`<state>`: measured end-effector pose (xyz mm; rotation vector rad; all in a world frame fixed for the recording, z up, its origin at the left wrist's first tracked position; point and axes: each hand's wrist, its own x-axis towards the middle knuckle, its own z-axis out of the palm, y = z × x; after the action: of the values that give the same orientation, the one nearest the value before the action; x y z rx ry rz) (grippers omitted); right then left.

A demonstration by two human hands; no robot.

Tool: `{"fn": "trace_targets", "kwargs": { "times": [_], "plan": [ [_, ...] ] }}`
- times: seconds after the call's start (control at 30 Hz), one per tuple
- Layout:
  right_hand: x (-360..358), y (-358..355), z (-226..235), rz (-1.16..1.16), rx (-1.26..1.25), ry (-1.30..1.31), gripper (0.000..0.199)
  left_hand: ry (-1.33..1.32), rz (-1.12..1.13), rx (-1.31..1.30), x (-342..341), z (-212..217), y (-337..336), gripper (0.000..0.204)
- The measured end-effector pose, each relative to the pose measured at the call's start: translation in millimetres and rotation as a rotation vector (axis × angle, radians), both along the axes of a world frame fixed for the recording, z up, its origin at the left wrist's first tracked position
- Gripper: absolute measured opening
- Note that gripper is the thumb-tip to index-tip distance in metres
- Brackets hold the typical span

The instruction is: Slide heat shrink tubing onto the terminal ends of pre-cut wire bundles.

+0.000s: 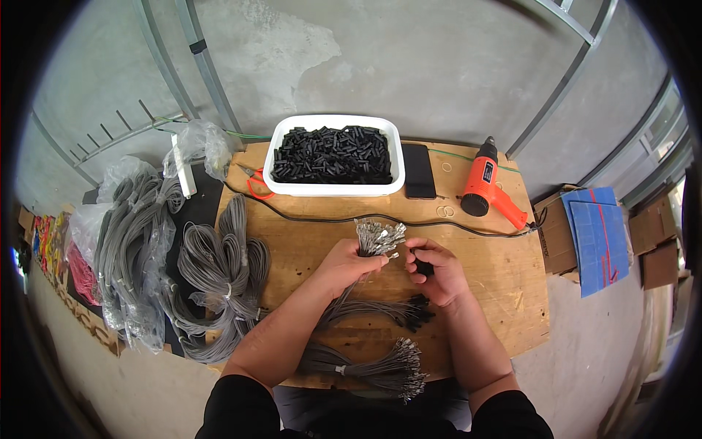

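Observation:
My left hand [338, 265] is closed round a bundle of grey wires, and its silvery metal terminals [380, 235] fan out above the fist. Just to the right, my right hand [444, 276] curls its fingers over some short black tube pieces [423, 266]; how many is hidden. Its thumb and forefinger are close to the terminals. Below the hands lies a second grey wire bundle [365, 312] with black sleeves on its ends. Nearer to me rests a tied bundle [358, 370] with bare metal terminals.
A white tub [336, 191] full of black tube pieces stands at the back, beside a black phone [419, 168]. An orange heat gun [481, 179] lies right, its cord [329, 219] crossing the wooden table. Orange-handled cutters [257, 184], rubber bands [444, 211] and large wire coils [219, 271] lie around.

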<state>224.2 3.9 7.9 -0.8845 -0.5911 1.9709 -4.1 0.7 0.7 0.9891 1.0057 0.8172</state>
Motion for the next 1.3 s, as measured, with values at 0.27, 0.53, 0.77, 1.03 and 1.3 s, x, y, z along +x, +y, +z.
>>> {"fn": "trace_targets", "kwargs": {
  "times": [0.27, 0.53, 0.77, 1.03, 1.3],
  "plan": [
    [-7.1, -2.9, -5.3, -0.043, 0.169, -0.166, 0.013, -0.029, 0.011, 0.021, -1.4, -3.5, 0.7, 0.018],
    [-6.3, -3.7, -6.0, -0.018, 0.174, -0.177, 0.016, -0.025, 0.004, 0.036, -1.9, -2.0, 0.2, 0.018],
    [-8.6, -4.3, -5.9, -0.036, 0.197, -0.17, 0.015, 0.002, -0.038, 0.025, -2.4, -1.7, -0.2, 0.018],
    [-8.8, -4.4, -7.5, -0.036, 0.259, -0.177, 0.018, -0.024, -0.049, 0.03, -2.3, -4.3, 0.1, 0.019],
    [-10.4, -5.5, -4.1, -0.023, 0.216, -0.202, 0.008, 0.016, -0.048, 0.072, -3.0, -2.3, -1.1, 0.02]
  ]
}}
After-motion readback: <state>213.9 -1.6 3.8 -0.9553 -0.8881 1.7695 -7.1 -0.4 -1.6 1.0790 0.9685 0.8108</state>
